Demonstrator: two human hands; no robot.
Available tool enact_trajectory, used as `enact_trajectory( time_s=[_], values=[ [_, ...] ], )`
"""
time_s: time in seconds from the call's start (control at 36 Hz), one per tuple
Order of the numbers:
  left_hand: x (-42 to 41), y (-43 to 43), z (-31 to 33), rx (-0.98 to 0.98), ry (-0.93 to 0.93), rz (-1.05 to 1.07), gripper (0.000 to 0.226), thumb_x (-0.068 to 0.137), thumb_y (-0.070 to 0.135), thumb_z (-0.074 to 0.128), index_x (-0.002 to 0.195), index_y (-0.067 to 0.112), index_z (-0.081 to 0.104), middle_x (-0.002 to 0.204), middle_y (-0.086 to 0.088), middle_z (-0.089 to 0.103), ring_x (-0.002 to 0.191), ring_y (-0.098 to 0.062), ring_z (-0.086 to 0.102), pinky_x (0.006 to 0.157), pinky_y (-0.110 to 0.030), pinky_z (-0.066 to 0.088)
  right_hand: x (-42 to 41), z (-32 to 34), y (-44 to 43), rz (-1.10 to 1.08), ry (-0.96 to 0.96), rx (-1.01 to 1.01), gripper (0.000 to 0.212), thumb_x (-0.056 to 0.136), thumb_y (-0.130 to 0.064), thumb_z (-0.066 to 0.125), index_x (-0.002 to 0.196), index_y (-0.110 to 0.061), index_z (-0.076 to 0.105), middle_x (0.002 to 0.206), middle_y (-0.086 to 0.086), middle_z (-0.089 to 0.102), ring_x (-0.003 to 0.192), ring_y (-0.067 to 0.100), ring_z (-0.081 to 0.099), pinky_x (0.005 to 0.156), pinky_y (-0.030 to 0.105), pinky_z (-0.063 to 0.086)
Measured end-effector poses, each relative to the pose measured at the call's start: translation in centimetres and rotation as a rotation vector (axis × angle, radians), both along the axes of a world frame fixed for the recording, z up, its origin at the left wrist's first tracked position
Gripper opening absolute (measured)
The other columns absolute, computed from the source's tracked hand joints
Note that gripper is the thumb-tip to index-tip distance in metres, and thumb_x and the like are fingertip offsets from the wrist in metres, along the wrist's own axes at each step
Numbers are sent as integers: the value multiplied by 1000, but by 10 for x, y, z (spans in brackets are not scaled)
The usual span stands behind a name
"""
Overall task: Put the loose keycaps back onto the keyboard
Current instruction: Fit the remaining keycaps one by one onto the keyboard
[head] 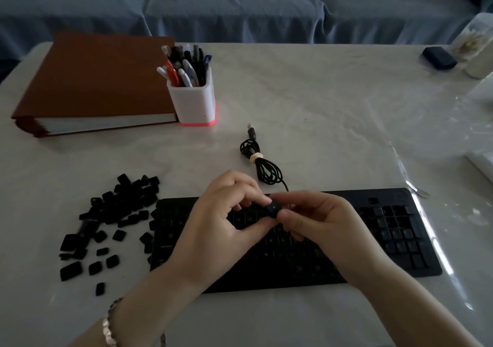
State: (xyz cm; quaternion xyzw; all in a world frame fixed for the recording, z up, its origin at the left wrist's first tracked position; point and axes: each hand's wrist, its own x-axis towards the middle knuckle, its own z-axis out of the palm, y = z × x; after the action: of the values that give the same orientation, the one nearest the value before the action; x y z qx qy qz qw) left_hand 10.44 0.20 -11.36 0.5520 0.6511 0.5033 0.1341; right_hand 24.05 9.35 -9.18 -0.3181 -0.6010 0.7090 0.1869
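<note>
Head view shows me both hands raised just above the middle of the keyboard (394, 240), sharing one black keycap (274, 210). My left hand (221, 213) pinches it from the left with thumb and forefinger, the other fingers curled in. My right hand (320, 221) pinches it from the right the same way, thumb below and forefinger above. Neither hand has anything else in it. The keycap is off the board, not yet seated, and it looks as if I am turning it to read its face or find its orientation. The rest sit in a pile (120, 208) on the table (320, 106), just left of the keyboard, some heaped and some scattered singly. I judge a keycap to be very light, hard and stiff, with smooth sides that could slip out of a loose pinch. Its hollow underside probably carries small clips that could snap if forced in crooked. So I would hold it by two opposite side walls, leaving the top bare for a fingertip to press straight down once it sits square over its seat. Most of the board is too dark, and partly hidden by my hands, for me to tell which seats are empty.
</note>
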Motion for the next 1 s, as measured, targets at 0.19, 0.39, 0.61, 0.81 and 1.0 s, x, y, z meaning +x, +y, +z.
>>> enact_trajectory(
  time_s=[0.19, 0.39, 0.61, 0.81, 1.0],
  values=[
    [2, -4, -14, -81, -9, -51, 15, 75, 38, 66, 88, 33, 61, 96, 16, 57, 90, 1, 57, 79, -8, 39, -2, -9, -5, -40, -144, 49, 11, 69, -16, 75, 78, -21, 72, 55, -6, 62, 49, 0, 51, 51, 12, 42],
    [-4, -1, -33, -303, 100, -35, 34, 80, 39, 63, 109, 21, 67, 115, 13, 61, 111, 6, 48, 96, -4, 30, 21, -30, 2, -128, -295, 9, 11, 83, -7, 65, 80, -16, 70, 53, -4, 61, 50, 2, 53, 53, 14, 47],
    [17, 27, -54, -567, 341, 12, 65, 86, 55, 48, 133, 10, 51, 137, -4, 49, 128, -22, 42, 105, -25, 18, 82, -46, 25, -347, -314, -113, 19, 89, 0, 54, 93, -9, 70, 70, 8, 62, 58, 7, 62, 58, 15, 52],
    [21, 32, -67, -594, 384, 24, 87, 67, 70, 42, 124, 7, 59, 115, -6, 57, 111, -31, 52, 98, -38, 35, 136, -41, 35, -520, -384, -42, 27, 77, 9, 66, 97, -10, 68, 69, 7, 69, 61, 8, 68, 58, 9, 50],
    [23, 28, -70, -644, 590, -87, 121, 47, 91, 33, 138, 13, 45, 129, -19, 46, 121, -34, 36, 105, -53, 29, 152, -61, 28, -556, -490, 113, 21, 74, 7, 71, 90, -7, 68, 68, 10, 64, 54, 9, 64, 58, 10, 50]
  ],
)
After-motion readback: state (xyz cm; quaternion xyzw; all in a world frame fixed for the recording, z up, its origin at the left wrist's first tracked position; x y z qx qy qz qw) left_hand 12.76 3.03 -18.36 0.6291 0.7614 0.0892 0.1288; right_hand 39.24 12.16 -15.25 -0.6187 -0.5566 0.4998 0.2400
